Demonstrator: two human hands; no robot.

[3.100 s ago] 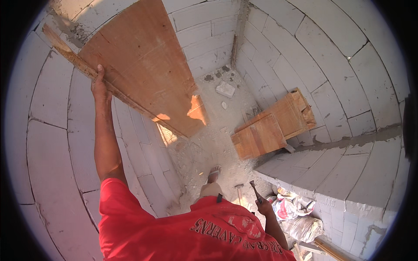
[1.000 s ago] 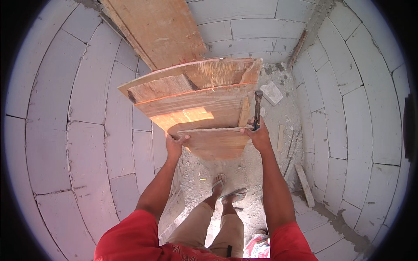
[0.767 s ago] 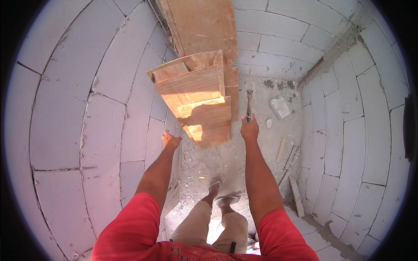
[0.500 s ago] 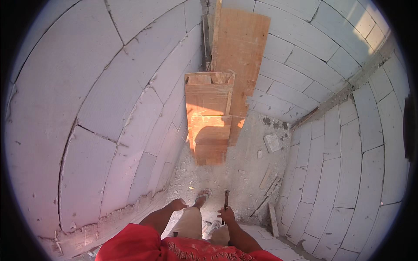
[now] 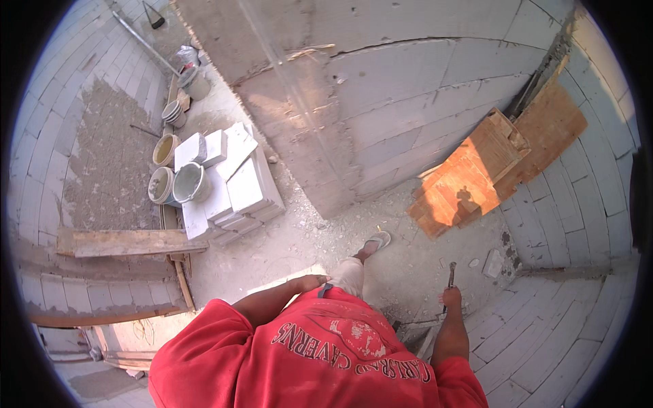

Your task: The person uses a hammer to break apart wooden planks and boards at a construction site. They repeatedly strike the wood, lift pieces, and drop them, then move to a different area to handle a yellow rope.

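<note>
In the head view, with directions taken from its centre, a dark hammer-like tool (image 5: 452, 272) is held at four o'clock by the right hand (image 5: 450, 296); its handle is enclosed by the fingers, and its head is pointed away from the body. The left hand (image 5: 311, 283) is placed at six o'clock, at the waist beside the beige shorts (image 5: 348, 275); how far it is opened, and whether anything is gripped, cannot be told.

Between two and three o'clock, wooden panels (image 5: 469, 163) are leaned near the wall corner, partly sunlit. A loose pale block (image 5: 493, 263) is seen beyond the tool, between three and four. Between nine and ten, white blocks (image 5: 255, 180) are stacked, with a grey bucket (image 5: 191, 182) set on top.
</note>
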